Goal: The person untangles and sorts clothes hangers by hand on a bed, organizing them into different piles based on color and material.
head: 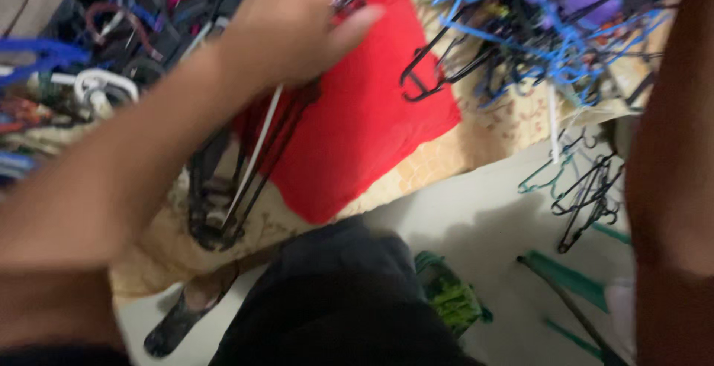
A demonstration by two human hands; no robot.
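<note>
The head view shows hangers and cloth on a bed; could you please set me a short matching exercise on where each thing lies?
Things:
1. red cloth
2. blue hanger pile
3. green bundle
4. left hand

Places:
A. upper right, on the bed
B. on the pale floor, low in the middle
C. over the top edge of the red cloth
D. middle, on the patterned bedspread

Pairs: 1-D, 2-A, 3-B, 4-C
</note>
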